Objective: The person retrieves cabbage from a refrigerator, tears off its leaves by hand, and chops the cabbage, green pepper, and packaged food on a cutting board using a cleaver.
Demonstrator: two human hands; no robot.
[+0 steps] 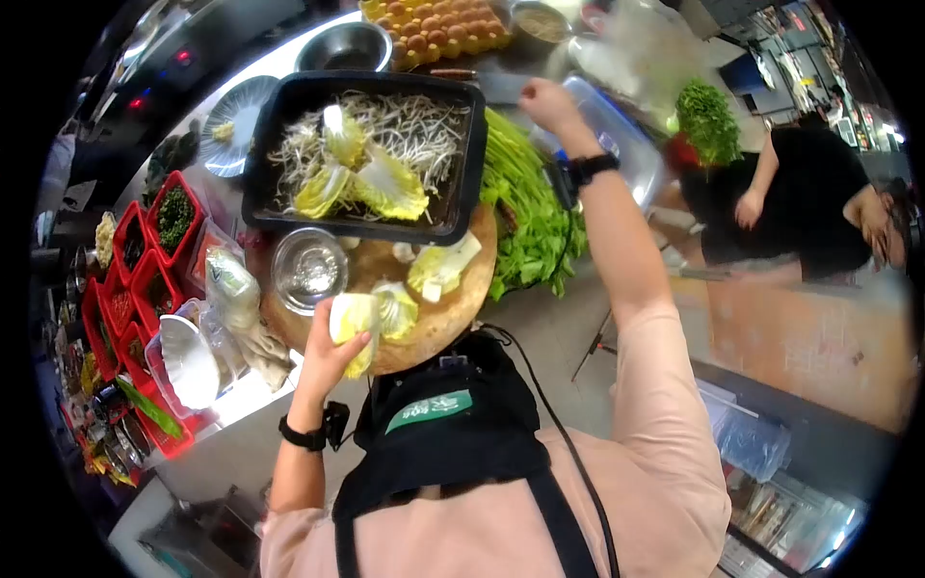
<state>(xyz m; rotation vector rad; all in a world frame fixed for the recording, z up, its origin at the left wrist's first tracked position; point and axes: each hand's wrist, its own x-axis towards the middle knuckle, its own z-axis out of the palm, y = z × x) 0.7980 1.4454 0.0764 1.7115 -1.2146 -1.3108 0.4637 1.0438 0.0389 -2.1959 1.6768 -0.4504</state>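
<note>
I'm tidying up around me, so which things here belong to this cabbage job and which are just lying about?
Probably the job:
cabbage piece in the left hand
cabbage leaves on the round board
black tray with bean sprouts
knife by the right hand, less surely

Probably just lying about:
eggs
metal bowl
leafy greens
red bins

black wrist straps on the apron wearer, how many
2: one strap behind the left hand, which holds cabbage; the other strap behind the right hand.
</note>
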